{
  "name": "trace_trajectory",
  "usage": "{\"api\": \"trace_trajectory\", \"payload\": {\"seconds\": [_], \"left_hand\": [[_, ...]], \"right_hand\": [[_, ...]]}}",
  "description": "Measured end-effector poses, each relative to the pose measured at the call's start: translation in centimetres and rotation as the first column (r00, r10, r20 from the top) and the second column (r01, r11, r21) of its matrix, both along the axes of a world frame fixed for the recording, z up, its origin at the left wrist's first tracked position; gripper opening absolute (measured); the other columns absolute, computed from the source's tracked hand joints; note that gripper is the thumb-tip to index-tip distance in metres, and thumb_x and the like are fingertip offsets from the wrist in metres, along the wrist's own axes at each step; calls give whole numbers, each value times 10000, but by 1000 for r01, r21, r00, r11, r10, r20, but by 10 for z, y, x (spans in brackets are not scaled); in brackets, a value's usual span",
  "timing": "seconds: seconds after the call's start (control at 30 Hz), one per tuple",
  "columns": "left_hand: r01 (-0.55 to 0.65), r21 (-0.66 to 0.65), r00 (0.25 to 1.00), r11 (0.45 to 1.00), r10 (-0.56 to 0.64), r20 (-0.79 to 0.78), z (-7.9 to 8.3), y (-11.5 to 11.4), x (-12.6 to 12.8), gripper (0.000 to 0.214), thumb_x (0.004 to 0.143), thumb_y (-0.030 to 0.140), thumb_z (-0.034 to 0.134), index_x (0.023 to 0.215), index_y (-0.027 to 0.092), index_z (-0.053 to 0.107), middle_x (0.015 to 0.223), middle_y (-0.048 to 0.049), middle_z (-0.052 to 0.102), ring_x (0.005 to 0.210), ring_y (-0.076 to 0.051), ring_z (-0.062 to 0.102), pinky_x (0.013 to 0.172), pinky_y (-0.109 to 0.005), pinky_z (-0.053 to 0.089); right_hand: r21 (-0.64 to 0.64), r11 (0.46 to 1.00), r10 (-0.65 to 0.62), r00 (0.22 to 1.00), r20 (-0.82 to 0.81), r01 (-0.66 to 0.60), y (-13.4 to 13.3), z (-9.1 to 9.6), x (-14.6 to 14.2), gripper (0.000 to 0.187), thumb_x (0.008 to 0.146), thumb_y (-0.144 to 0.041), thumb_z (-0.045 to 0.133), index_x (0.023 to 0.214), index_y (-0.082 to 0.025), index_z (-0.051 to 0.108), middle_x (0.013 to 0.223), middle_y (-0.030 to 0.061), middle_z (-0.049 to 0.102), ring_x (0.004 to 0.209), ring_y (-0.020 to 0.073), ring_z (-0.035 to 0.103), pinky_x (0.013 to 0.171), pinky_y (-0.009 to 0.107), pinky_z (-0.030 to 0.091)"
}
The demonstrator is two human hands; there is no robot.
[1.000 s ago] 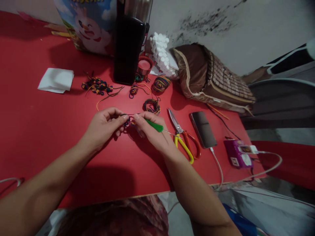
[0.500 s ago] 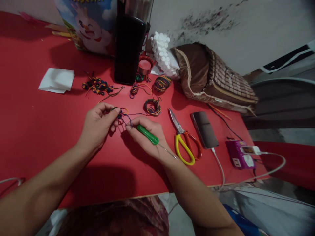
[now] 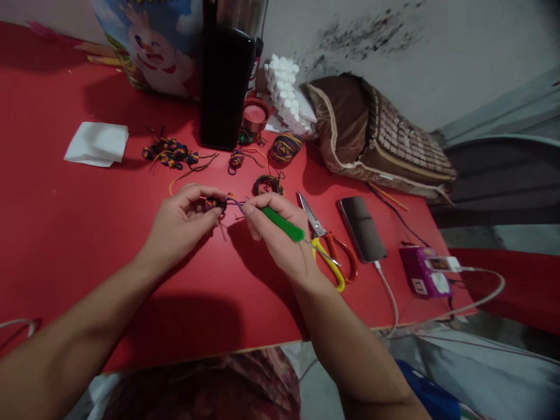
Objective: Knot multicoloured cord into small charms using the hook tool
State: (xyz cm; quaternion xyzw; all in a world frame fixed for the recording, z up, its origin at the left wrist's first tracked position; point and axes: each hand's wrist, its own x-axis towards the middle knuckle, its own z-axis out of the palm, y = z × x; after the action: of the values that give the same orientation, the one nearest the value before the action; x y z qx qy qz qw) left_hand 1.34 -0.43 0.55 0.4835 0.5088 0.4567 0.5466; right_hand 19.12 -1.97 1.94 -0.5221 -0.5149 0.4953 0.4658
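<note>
on the red table [image 3: 87,233], a white paper [image 3: 97,143] lies at far left, then a heap of knotted yarn [image 3: 170,153]. nearer, the left hand [image 3: 175,224] pinches a small dark knotted piece [image 3: 215,205] between its fingers, just above the table. a blue strand [image 3: 235,203] runs from it to the right hand [image 3: 275,236], whose fingers grip the strand's end and a green-handled tool [image 3: 284,226], its metal shaft pointing back over the wrist. beyond are a yarn coil [image 3: 259,185] and ball [image 3: 286,147]; further right, scissors [image 3: 321,230], then a phone [image 3: 362,228].

No text can be read; the yellow lettering [image 3: 139,1] on the cartoon-printed bag [image 3: 153,55] is cut off and blurred
</note>
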Motion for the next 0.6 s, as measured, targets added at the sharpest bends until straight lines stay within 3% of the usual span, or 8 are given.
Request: {"api": "trace_trajectory", "payload": {"seconds": [0.1, 0.17, 0.4, 0.6], "left_hand": [[-16, 58, 999, 998, 18, -30, 0, 2, 1, 232, 746, 141, 787, 976, 172, 790, 1019, -63, 792, 880, -164, 709, 816, -279, 570], [-10, 47, 1000, 999, 11, -25, -1, 2, 1, 248, 746, 148, 784, 992, 172, 790, 1024, -64, 800, 915, -181, 717, 852, -301, 569], [46, -74, 994, 996, -39, 101, 1, -2, 2, 284, 700, 161, 813, 981, 159, 773, 955, -51, 797, 827, -159, 703, 749, -266, 543], [166, -151, 979, 975, -144, 145, 4, -3, 3, 255, 694, 176, 814, 939, 157, 748, 767, -6, 720, 625, -112, 594, 551, -216, 423]], "right_hand": [[12, 1000, -12, 1000, -3, 12, -1, 0, 0, 166, 922, -336, 735, 841, -202, 679, 576, -64, 556, 536, 95, 481, 556, 257, 382], [20, 1000, -18, 1000, 5, 18, -1, 1, 0, 163, 921, -331, 740, 837, -204, 682, 568, -63, 553, 534, 97, 481, 549, 255, 383], [101, 994, -49, 998, 43, 44, -2, 7, 2, 147, 930, -291, 736, 826, -198, 692, 574, -66, 559, 536, 87, 494, 557, 246, 396], [141, 988, -68, 997, 21, 64, -1, 5, 5, 136, 951, -285, 729, 848, -199, 705, 571, -70, 558, 530, 84, 494, 554, 245, 393]]}}
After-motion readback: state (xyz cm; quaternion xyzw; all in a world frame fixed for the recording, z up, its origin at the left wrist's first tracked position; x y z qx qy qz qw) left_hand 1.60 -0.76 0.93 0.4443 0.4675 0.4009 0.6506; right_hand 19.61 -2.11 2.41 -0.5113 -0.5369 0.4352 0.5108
